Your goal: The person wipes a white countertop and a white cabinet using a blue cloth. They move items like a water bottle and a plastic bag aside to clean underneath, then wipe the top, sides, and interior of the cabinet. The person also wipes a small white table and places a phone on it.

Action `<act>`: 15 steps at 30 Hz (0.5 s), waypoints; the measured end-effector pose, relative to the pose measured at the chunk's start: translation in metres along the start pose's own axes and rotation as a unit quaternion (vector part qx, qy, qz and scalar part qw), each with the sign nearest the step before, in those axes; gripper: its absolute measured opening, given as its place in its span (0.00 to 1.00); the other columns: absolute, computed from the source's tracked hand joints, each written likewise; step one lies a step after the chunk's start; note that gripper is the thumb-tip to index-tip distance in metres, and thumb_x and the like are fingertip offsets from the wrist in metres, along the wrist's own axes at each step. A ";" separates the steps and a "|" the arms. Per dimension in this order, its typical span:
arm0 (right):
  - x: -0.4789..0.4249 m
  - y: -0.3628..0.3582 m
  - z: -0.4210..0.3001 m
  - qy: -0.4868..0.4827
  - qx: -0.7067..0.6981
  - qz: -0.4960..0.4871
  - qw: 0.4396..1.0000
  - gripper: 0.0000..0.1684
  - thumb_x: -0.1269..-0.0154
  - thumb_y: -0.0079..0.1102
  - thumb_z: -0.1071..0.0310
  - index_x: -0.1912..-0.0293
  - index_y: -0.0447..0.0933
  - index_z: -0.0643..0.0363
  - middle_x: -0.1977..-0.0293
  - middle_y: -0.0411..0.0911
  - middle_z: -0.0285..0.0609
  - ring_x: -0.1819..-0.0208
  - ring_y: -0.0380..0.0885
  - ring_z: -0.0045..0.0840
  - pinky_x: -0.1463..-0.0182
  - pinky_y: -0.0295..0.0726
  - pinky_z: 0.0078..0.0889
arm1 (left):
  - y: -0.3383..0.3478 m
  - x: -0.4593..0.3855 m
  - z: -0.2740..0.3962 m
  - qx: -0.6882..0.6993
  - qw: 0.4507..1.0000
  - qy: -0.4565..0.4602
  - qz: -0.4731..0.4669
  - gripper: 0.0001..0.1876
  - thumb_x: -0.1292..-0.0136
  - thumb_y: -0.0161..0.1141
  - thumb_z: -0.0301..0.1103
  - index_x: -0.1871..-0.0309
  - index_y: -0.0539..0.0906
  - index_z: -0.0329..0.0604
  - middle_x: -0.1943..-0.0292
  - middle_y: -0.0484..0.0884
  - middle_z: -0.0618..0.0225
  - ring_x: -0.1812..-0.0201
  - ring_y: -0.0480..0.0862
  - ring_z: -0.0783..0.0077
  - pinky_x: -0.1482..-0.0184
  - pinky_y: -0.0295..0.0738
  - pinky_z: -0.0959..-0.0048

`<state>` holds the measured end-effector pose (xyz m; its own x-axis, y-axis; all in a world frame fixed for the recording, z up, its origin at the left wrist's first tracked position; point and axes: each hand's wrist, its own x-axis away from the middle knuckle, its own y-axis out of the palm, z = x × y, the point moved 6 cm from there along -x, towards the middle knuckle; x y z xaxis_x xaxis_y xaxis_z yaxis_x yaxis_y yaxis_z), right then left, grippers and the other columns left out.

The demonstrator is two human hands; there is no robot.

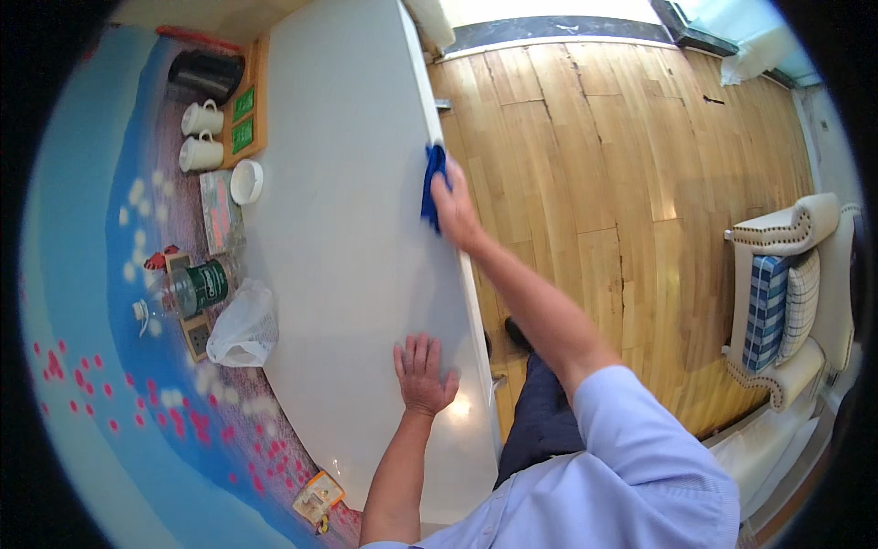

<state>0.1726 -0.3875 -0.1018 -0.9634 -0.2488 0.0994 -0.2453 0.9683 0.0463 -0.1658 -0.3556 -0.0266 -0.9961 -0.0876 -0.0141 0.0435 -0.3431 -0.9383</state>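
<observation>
My right hand (455, 206) grips a dark blue cloth (433, 185) at the front edge of a long white tabletop (336, 171). Part of the cloth lies on the top and part is bunched under my fingers. Closer to my body, my left hand (420, 377) rests palm down on the same white surface, fingers spread, with nothing in it.
Along the painted wall stand a wooden tray (259, 103), white mugs (202, 152), a black kettle (206, 74), a white bowl (247, 182), a large plastic bottle (188, 288) and a plastic bag (245, 326). An armchair (782, 302) stands on the wood floor (658, 158).
</observation>
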 end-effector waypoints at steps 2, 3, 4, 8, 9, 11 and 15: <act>-0.058 -0.002 0.014 0.079 -0.071 -0.001 0.994 0.38 0.17 0.46 0.44 0.26 0.66 0.69 0.30 0.70 0.57 0.28 0.69 0.42 0.22 0.62 0.40 | -0.001 -0.003 0.002 0.007 1.000 -0.002 0.002 0.40 0.41 0.64 0.44 0.23 0.71 0.43 0.21 0.67 0.55 0.18 0.60 0.46 0.19 0.47 0.34; -0.062 0.023 0.000 0.096 -0.160 -0.015 0.982 0.35 0.17 0.45 0.44 0.32 0.71 0.66 0.39 0.78 0.51 0.38 0.75 0.35 0.29 0.70 0.39 | -0.005 0.008 -0.003 0.000 1.000 -0.026 0.004 0.40 0.41 0.64 0.44 0.24 0.72 0.43 0.21 0.67 0.55 0.18 0.61 0.46 0.19 0.47 0.34; -0.076 0.022 0.011 0.123 -0.226 -0.004 0.966 0.33 0.16 0.44 0.43 0.33 0.73 0.64 0.43 0.81 0.48 0.43 0.78 0.32 0.35 0.75 0.38 | -0.005 0.007 -0.001 0.003 1.000 -0.024 0.003 0.40 0.41 0.64 0.44 0.24 0.72 0.43 0.21 0.67 0.55 0.18 0.61 0.46 0.19 0.48 0.34; -0.073 0.004 0.094 0.300 -0.219 -0.001 0.928 0.37 0.16 0.42 0.39 0.25 0.68 0.57 0.40 0.80 0.48 0.41 0.79 0.32 0.36 0.78 0.43 | -0.006 -0.005 0.003 0.012 1.000 -0.014 0.000 0.40 0.42 0.65 0.43 0.24 0.72 0.43 0.20 0.66 0.56 0.18 0.61 0.47 0.19 0.50 0.35; -0.053 0.003 0.104 0.338 -0.207 0.001 0.918 0.37 0.17 0.42 0.39 0.24 0.67 0.55 0.39 0.80 0.48 0.40 0.79 0.33 0.35 0.77 0.44 | -0.006 -0.004 0.003 0.013 1.000 -0.017 -0.002 0.40 0.42 0.65 0.43 0.24 0.72 0.44 0.20 0.66 0.56 0.18 0.61 0.48 0.19 0.50 0.35; -0.002 0.004 0.114 0.374 -0.242 -0.014 0.895 0.40 0.17 0.41 0.38 0.24 0.66 0.59 0.37 0.79 0.48 0.39 0.78 0.34 0.33 0.77 0.43 | -0.005 -0.003 0.001 0.004 1.000 -0.015 0.000 0.39 0.41 0.64 0.43 0.24 0.72 0.44 0.20 0.66 0.57 0.18 0.61 0.48 0.19 0.49 0.35; 0.144 -0.010 0.121 0.439 -0.208 0.012 0.874 0.41 0.17 0.40 0.35 0.30 0.73 0.63 0.41 0.81 0.45 0.42 0.78 0.33 0.34 0.75 0.41 | -0.005 0.000 0.000 -0.003 1.000 -0.026 -0.017 0.39 0.40 0.63 0.43 0.23 0.71 0.45 0.20 0.66 0.58 0.17 0.60 0.48 0.18 0.47 0.35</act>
<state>0.0232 -0.4305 -0.2084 -0.4684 -0.3251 0.8215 0.0096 0.9279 0.3726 -0.1660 -0.3540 -0.0213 -0.9915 -0.1253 0.0359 0.0089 -0.3403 -0.9403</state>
